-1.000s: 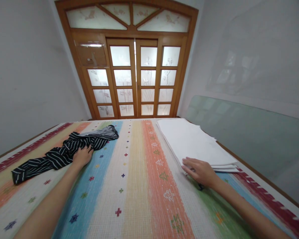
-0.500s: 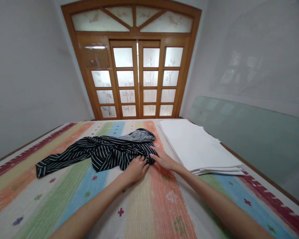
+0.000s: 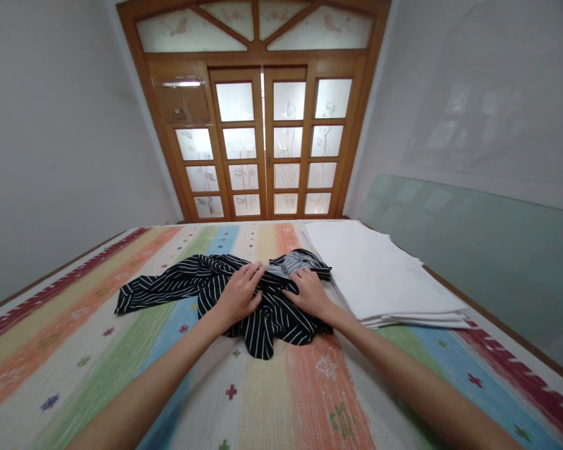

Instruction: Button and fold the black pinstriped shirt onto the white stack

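A crumpled black garment with thin white stripes [image 3: 273, 322] lies on the bed, its paler grey inside showing near the top. One long narrow part, like a sleeve or leg, stretches out to the left. My left hand [image 3: 240, 292] grips the middle of the cloth, thumb and fingers closed around a fold. To its right, my right hand [image 3: 308, 291] is closed on the cloth beside the grey inside. The fabric between the thumbs and fingers is partly hidden.
A striped, multicoloured bedspread [image 3: 136, 350] covers the bed. Folded white sheets [image 3: 380, 275] lie stacked to the right of the garment. Behind them stands a pale green headboard or panel [image 3: 473, 250] along the right wall. Wooden doors with glass panes [image 3: 263, 144] face me.
Both hands have moved up onto the garment, the left one leftward. The cloth has shifted right and been spread, with folds now hanging toward me. The view has moved slightly.
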`<state>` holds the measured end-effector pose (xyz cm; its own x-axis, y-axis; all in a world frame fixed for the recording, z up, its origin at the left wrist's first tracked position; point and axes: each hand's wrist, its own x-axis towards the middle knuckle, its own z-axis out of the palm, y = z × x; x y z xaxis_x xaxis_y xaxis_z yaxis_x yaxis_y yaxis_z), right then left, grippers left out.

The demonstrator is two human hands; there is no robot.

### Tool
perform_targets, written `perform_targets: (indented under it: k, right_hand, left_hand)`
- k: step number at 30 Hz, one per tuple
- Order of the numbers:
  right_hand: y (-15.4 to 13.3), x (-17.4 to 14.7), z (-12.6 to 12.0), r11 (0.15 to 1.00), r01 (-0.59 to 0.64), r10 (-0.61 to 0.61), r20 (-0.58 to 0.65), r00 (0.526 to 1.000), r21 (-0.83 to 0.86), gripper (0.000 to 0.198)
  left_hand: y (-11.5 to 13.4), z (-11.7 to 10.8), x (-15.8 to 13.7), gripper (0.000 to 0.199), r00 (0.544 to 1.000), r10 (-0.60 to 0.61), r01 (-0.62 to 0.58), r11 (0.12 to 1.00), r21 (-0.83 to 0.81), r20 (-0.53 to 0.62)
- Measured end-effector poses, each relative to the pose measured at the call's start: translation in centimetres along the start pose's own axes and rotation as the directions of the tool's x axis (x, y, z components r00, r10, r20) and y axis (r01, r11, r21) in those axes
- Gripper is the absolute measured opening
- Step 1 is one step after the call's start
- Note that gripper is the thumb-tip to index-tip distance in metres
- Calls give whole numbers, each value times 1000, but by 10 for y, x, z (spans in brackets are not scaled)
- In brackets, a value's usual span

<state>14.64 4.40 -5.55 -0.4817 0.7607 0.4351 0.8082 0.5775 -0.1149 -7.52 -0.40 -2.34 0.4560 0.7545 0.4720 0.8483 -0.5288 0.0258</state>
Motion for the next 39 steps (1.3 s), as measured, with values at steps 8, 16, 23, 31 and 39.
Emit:
perform_targets:
  k: [8, 16, 23, 31, 39]
  right_hand:
    - [19, 8, -22, 999, 1, 2, -69, 998, 48, 14]
    - [61, 28, -36, 991, -128, 127, -26, 992, -38, 26]
    - [75, 34, -42, 977, -140, 145, -20, 989, 159, 24]
    - [55, 33, -52, 994, -73, 71, -22, 997, -88, 21]
    - [8, 45, -37, 998, -5, 2, -48, 999, -59, 20]
  left_hand:
    - [-46, 12, -10, 66, 930, -223, 236, 972, -7, 291]
    - [-30, 15, -21, 68, 939, -130, 143, 990, -19, 319]
    - [-28, 10, -22, 88, 928, -194, 235, 967, -97, 319]
    - [-2, -11, -10, 35, 930, -87, 168, 965, -202, 357]
    - [56, -35, 12, 24, 855, 313, -70, 859, -508, 413]
